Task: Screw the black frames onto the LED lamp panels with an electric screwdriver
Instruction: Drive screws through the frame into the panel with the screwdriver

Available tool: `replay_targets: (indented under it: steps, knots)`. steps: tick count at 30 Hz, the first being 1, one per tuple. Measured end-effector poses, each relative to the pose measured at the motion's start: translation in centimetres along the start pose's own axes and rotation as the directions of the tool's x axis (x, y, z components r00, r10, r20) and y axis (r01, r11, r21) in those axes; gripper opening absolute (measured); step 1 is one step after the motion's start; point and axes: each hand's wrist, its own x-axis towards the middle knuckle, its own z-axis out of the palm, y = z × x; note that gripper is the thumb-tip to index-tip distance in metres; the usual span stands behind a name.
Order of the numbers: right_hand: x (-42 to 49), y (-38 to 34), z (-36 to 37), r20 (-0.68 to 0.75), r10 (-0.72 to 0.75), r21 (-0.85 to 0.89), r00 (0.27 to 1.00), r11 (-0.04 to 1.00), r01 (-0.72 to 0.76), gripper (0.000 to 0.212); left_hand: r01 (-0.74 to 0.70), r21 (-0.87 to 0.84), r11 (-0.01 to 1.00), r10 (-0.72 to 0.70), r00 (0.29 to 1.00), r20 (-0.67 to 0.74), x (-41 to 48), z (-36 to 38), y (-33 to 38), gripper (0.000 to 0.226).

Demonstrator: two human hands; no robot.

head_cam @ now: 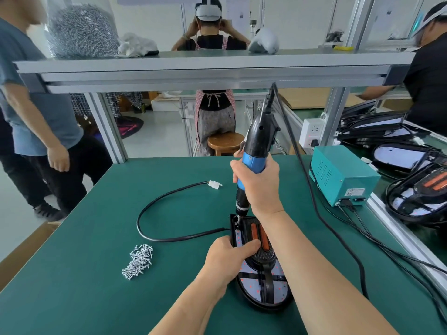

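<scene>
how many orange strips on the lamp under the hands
2, side by side in the black frame on the lamp panel: left orange strip, right orange strip. The left hand thumb may cover their near ends.

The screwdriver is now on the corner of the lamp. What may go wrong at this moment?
1. The electric screwdriver, held by the right hand, leans a little at the corner of the black frame. Its bit may slip and scratch the LED panel.
2. The left hand holds the black frame near the bit, so a slip may hit the thumb.
</scene>
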Motion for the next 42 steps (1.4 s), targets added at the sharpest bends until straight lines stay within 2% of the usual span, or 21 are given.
replay_targets:
  steps: [5,8,11,14,16,18,20,21,24,30,37,40,42]
  knots:
    - [0.3,-2.1,0.0,0.060,0.025,0.068,0.998,0.997,-0.029,0.013,0.014,0.006,1.000,-0.014,1.000,0.027,-0.2,0.0,0.3,0.067]
    - [1.3,-4.6,-0.7,-0.023,-0.037,0.159,0.999,0.986,0.040,0.015,0.019,0.053,0.998,-0.019,1.000,0.007,-0.2,0.1,0.5,0.070]
    - [1.5,-6.7,-1.7,-0.111,-0.073,0.199,0.991,0.975,0.094,0.012,-0.014,0.134,0.991,0.019,0.999,-0.041,-0.6,-0.3,0.7,0.063]
    - [0.4,-7.2,-2.8,-0.201,-0.057,0.215,0.978,0.971,0.101,0.010,-0.062,0.242,0.968,0.104,0.981,-0.164,-1.6,-1.2,1.1,0.061]
    - [-0.5,-7.1,-3.7,-0.245,-0.043,0.207,0.969,0.974,0.095,0.010,-0.069,0.404,0.912,0.217,0.917,-0.335,-2.3,-3.0,0.8,0.050]
    - [-1.5,-6.8,-4.5,-0.290,-0.022,0.217,0.957,0.972,0.088,0.010,-0.031,0.545,0.838,0.357,0.787,-0.503,-2.9,-6.1,-0.3,0.027]
    - [-2.3,-6.7,-5.2,-0.342,0.014,0.247,0.940,0.966,0.076,0.010,-0.005,0.588,0.809,0.433,0.680,-0.591,-3.3,-9.7,-1.8,0.012]
    - [-2.7,-6.7,-5.4,-0.369,0.030,0.269,0.929,0.960,0.076,0.011,0.030,0.596,0.802,0.430,0.664,-0.612,-3.5,-11.3,-2.6,0.010]
    - [-3.4,-6.8,-6.0,-0.427,0.075,0.327,0.901,0.942,0.077,0.016,0.150,0.632,0.761,0.357,0.716,-0.599,-4.0,-13.9,-4.2,0.010]
    - [-4.2,-7.7,-5.9,-0.429,0.085,0.352,0.899,0.933,0.079,0.023,0.121,0.667,0.735,0.368,0.754,-0.544,-4.1,-14.7,-4.3,0.006]
    - [-5.1,-8.5,-5.9,-0.431,0.068,0.331,0.900,0.940,0.087,0.015,0.173,0.837,0.520,0.452,0.775,-0.441,-3.7,-14.8,-3.9,0.018]
    - [-5.5,-8.7,-5.8,-0.429,0.081,0.342,0.899,0.936,0.079,0.013,0.167,0.870,0.464,0.518,0.745,-0.419,-3.8,-14.8,-4.1,0.015]
    - [-5.7,-8.8,-5.7,-0.434,0.081,0.339,0.897,0.937,0.080,0.012,0.150,0.846,0.512,0.537,0.712,-0.452,-4.1,-14.9,-4.1,0.016]
